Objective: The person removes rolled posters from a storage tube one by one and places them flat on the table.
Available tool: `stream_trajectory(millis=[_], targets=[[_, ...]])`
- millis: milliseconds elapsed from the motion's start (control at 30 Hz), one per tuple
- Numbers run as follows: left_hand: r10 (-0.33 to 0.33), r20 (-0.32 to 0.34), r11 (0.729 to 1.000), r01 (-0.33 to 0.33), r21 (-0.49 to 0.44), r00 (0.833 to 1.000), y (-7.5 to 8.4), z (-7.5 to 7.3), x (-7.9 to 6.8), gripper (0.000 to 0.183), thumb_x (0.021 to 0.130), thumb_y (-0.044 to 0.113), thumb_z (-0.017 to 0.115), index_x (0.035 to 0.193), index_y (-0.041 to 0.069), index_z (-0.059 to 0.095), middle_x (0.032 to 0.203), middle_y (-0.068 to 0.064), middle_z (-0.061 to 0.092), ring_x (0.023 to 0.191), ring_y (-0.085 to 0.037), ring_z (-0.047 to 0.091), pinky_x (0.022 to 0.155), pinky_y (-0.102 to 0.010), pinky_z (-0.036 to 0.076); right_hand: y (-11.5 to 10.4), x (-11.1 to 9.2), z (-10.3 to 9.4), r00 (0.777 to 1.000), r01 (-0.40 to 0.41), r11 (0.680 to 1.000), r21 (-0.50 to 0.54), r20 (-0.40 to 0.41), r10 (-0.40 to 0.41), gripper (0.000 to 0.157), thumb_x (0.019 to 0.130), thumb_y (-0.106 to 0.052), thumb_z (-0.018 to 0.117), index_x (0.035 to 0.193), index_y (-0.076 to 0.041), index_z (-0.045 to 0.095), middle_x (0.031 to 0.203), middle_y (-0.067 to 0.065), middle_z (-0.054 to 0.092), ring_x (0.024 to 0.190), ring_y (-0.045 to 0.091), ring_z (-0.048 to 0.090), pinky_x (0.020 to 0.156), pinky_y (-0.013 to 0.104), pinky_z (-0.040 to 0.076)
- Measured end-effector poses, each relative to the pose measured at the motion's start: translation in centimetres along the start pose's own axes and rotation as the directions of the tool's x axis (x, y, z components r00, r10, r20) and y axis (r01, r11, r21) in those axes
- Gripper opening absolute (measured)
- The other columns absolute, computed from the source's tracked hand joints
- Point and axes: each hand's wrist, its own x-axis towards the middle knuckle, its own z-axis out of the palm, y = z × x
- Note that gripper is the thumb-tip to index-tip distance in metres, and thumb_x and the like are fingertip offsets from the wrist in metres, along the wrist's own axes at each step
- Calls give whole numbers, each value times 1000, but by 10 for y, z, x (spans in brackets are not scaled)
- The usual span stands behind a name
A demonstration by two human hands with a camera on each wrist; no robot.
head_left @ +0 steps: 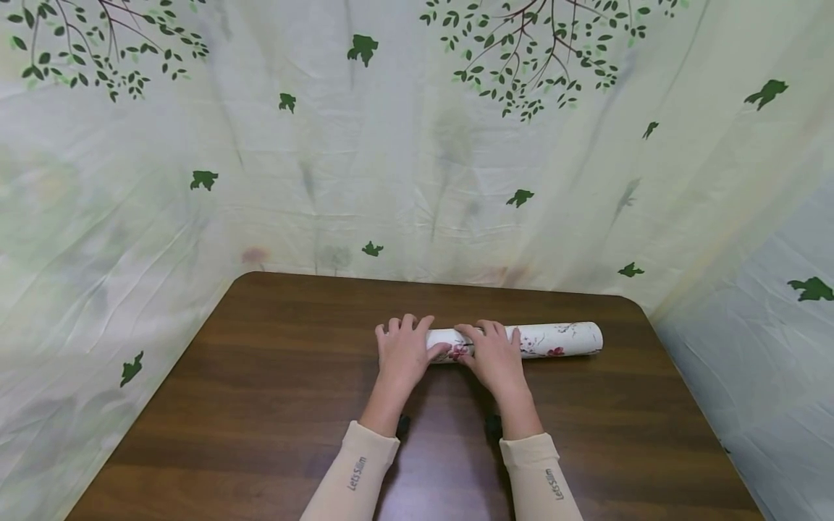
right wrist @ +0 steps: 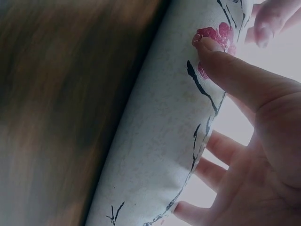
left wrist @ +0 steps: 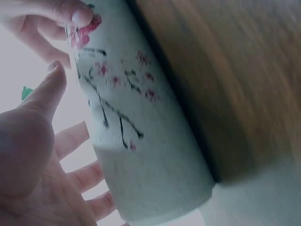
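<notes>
A white roll of floral wallpaper [head_left: 562, 340], printed with dark twigs and pinkish-red blossoms, lies crosswise on the brown wooden table [head_left: 274, 376]. Over its left end is my left hand [head_left: 402, 353], fingers spread across the far side and thumb pointing along the roll. The left wrist view shows this thumb [left wrist: 49, 89] raised off the paper. My right hand [head_left: 496, 362] grips the roll near its middle. In the right wrist view its thumb [right wrist: 235, 70] presses on a red blossom, with the other fingers behind the roll. The right part of the roll extends past this hand.
A pale cloth backdrop [head_left: 404, 159] printed with branches and green leaf shapes hangs behind the table and along both sides. The table's far edge [head_left: 430, 283] runs a little beyond the roll. Cream sleeves [head_left: 355, 470] cover both forearms.
</notes>
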Motion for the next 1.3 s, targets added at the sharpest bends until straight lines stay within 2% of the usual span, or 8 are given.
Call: stream_trajectory(millis=[167, 400, 600, 733, 833, 967, 1200, 1300], targets=[[-35, 25, 997, 36, -64, 999, -8, -7, 1, 71, 91, 68, 69, 147, 24, 63, 140, -14, 66, 129, -41, 57, 110, -64, 39, 5, -1, -3, 1000, -9, 1000, 5, -7, 9, 55, 94, -35, 81, 146, -33, 63, 151, 15, 59, 146, 42, 47, 120, 80, 24], [-78, 45, 986, 84, -144, 996, -19, -15, 2, 74, 91, 66, 72, 148, 20, 63, 144, -16, 63, 129, -40, 56, 108, -61, 41, 12, -1, -6, 1000, -29, 1000, 11, 3, 29, 55, 95, -36, 80, 147, -33, 62, 151, 16, 58, 147, 43, 46, 121, 80, 21], [-108, 90, 965, 126, -232, 990, -33, -23, 4, 74, 90, 63, 76, 148, 19, 63, 143, -16, 63, 128, -42, 56, 104, -60, 43, 17, 0, -7, 998, -54, 998, 12, 19, 54, 56, 96, -35, 79, 149, -33, 60, 154, 16, 56, 149, 43, 43, 122, 79, 19], [-117, 141, 945, 154, -288, 983, -48, -25, 5, 74, 90, 59, 78, 148, 17, 61, 137, -14, 69, 126, -40, 61, 100, -59, 45, 19, -1, -7, 998, -61, 998, 16, 29, 61, 57, 96, -34, 79, 150, -33, 59, 154, 16, 55, 149, 43, 42, 122, 80, 18], [-111, 201, 913, 180, -366, 973, -60, -25, 7, 72, 90, 56, 79, 148, 16, 61, 124, -10, 75, 115, -34, 68, 98, -55, 50, 20, -1, -7, 997, -63, 998, 16, 33, 62, 57, 97, -33, 79, 150, -33, 59, 154, 16, 55, 149, 44, 42, 122, 80, 18], [-76, 286, 840, 216, -498, 955, -73, -25, 9, 66, 92, 45, 82, 148, 14, 61, 112, -7, 77, 101, -25, 71, 91, -47, 56, 21, 0, -7, 997, -67, 998, 16, 40, 67, 57, 97, -34, 79, 150, -34, 59, 155, 16, 55, 150, 44, 42, 122, 80, 17], [39, 372, 722, 231, -652, 928, -83, -26, 10, 72, 94, 21, 82, 157, 6, 50, 122, -16, 76, 110, -27, 71, 97, -46, 55, 22, 2, -6, 997, -69, 997, 18, 33, 68, 58, 97, -36, 79, 151, -33, 59, 155, 16, 54, 150, 44, 42, 121, 81, 17], [66, 387, 687, 239, -686, 920, -84, -24, 11, 72, 95, 14, 79, 158, 4, 47, 125, -19, 76, 114, -28, 71, 100, -45, 55, 22, 2, -5, 997, -73, 997, 21, 33, 72, 58, 97, -35, 79, 151, -33, 59, 155, 16, 54, 150, 43, 41, 122, 81, 16]])
